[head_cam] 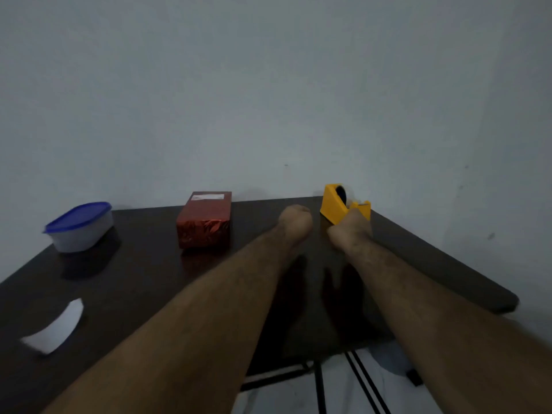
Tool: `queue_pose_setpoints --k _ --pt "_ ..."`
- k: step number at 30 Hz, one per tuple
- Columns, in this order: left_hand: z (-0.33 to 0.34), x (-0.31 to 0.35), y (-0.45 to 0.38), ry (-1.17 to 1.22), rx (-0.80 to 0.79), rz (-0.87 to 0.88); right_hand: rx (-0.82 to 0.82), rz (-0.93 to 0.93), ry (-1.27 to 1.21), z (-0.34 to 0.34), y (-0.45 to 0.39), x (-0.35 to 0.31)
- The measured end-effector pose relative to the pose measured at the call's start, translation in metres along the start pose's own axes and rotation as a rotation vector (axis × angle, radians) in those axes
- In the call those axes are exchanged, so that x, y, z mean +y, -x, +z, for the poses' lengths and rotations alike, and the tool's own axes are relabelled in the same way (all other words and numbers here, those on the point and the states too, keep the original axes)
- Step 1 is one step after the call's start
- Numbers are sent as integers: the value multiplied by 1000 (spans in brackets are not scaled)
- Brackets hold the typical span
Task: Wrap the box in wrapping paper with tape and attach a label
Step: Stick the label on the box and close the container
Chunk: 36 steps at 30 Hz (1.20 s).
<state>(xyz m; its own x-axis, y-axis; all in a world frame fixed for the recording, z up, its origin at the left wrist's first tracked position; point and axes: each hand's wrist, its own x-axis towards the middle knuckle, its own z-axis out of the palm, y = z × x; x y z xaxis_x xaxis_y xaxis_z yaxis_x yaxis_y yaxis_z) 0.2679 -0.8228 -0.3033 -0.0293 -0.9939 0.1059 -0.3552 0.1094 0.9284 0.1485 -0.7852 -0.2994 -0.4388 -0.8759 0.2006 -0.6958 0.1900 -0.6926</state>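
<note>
A: What could go wrong here?

B: The right hand (349, 231) is at the dispenser (343, 204) on the table's (448, 264) far right corner. I'd guess a hard tug could drag it over that edge.

A: And the grips?

B: Right fingers are hidden against the dispenser, so I cannot tell. The left hand (295, 219) looks curled into a fist, holding nothing visible, just beside it.

A: The box (204, 221)?

B: Red-wrapped, label (208, 196) on top, at the far edge's middle, apart from both hands.
</note>
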Motion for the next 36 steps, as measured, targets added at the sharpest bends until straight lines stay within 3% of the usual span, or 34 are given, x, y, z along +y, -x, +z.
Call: queue_pose_setpoints --k 7,13,15,19,30,33,36 --pt "-117 -30 101 -212 100 16 -178 -274 -119 33 82 -53" --pt "-225 -48 197 -851 260 19 -446 -508 -166 79 190 -117" --pt "-250 -60 216 -1048 227 -98 -491 -566 -159 90 215 -129" --pt "-281 -86 236 -1264 -6 -332 -505 -642 -124 109 250 -138" --pt "-276 -88 240 -1145 203 -206 -535 -657 -189 114 252 -112" --pt "-277 -93 234 -946 254 -206 -600 -644 -259 110 244 -105" --pt "-267 -93 224 -435 304 -101 -655 -640 -417 103 236 -105"
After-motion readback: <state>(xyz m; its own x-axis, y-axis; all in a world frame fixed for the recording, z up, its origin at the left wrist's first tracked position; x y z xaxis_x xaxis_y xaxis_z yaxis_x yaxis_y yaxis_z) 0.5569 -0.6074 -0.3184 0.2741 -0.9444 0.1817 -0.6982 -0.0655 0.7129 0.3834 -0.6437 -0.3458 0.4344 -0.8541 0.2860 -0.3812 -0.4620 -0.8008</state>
